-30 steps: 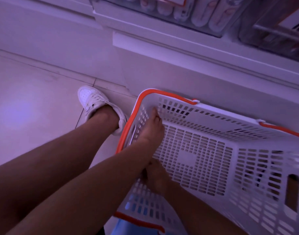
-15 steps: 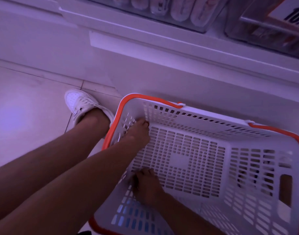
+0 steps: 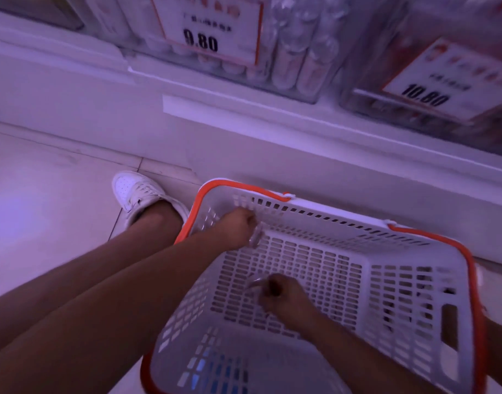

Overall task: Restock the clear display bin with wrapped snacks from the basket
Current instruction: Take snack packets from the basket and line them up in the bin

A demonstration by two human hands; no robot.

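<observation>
Pale floor tiles (image 3: 44,211) are carrying the basket (image 3: 414,294), where the left hand (image 3: 238,231) and right hand (image 3: 284,297) are each closing on a clear wrapped snack (image 3: 256,237) (blurred); the display bin (image 3: 286,52) is waiting above, so lifting gently seems wise.

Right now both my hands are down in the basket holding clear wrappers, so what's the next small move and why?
Probably lift both hands up toward the clear bin marked 9.80. The left hand and right hand each seem to grip a clear wrapped snack, and the rest of the basket floor looks bare, so nothing more seems left to gather.
</observation>
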